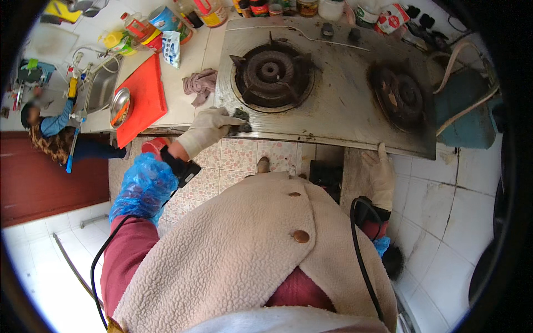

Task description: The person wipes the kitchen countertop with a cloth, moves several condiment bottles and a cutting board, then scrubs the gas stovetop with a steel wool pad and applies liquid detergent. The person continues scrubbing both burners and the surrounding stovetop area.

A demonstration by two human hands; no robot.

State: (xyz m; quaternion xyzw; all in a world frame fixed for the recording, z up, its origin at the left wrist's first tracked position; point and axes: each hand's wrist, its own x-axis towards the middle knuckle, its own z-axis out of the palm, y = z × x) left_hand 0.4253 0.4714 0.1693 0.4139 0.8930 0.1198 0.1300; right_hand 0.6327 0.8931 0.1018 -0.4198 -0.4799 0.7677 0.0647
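Note:
In a pale glove, my left hand (208, 128) grips a dark scouring pad (240, 121). It presses the pad on the front left corner of a stained steel gas stove (333, 100). Just beyond is the left burner (270, 73), with a blackened pan support around it. My right hand (379, 172), also gloved, is at the stove's front edge towards the right. Its extended finger touches that edge, and no object shows in the hand. A crumpled mauve cloth (200, 85) lies on the counter beside the stove's left side.
A red cutting board (143, 95) overhangs the counter edge, carrying a metal bowl (120, 107). Bottles (139, 29) and jars (307, 7) line the back. A second burner (397, 95) and hoses (452, 70) are at right. Another person (52, 125) stands near the sink (103, 85).

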